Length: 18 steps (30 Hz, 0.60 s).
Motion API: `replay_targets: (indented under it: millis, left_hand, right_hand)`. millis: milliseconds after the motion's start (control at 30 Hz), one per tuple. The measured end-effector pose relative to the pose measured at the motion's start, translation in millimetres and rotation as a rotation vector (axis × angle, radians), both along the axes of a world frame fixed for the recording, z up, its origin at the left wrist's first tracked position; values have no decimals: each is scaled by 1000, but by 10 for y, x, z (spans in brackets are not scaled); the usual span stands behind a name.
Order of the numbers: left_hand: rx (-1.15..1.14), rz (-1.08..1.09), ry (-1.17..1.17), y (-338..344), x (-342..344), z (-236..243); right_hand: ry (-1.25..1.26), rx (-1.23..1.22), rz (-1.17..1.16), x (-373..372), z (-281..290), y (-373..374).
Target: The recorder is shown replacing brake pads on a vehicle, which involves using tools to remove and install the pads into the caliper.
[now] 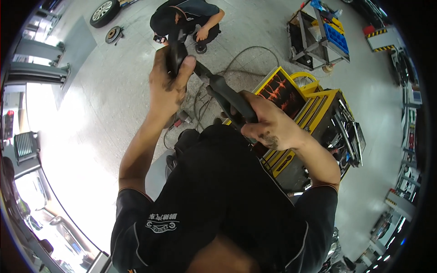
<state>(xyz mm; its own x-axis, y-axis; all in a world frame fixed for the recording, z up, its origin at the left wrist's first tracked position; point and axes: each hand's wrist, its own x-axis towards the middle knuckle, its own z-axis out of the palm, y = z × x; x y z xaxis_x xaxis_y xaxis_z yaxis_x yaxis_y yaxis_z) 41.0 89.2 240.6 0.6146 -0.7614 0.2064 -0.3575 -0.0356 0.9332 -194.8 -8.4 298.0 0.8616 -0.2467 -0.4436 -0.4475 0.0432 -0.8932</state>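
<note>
My left hand [167, 88] is raised ahead of me, its fingers and thumb wrapped round a dark, curved part [176, 53] whose exact kind I cannot make out. To its right, my right hand [269, 122] grips black-handled pliers [233, 98]. The two handles run from my right fist up and leftward, and the metal jaw end [202, 71] reaches the dark part beside my left thumb. Whether the jaws bite on it cannot be seen clearly. Dark grime smudges both hands.
A yellow tool cabinet [314, 109] with tools on top stands close on my right. Ahead, a person [184, 22] squats. Beyond are a black cart [314, 43], a wheel [104, 13] and a brake disc [113, 35]. A hose [236, 57] loops over the floor near a red-and-grey tool [183, 118].
</note>
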Motion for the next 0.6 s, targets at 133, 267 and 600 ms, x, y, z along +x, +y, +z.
replay_targets:
  millis: [133,267,600]
  left_hand:
    - [-289,-20,-123,-2,-8,-230]
    - [-456,-11,-226,-3,11,-468]
    - [-574,-212,960,453,-241,-295]
  right_hand:
    - [-64,-333,-63,68,4,183]
    - [-62,-359,-117,145,-164,334]
    - [-47,-879,-166,95,-409,503]
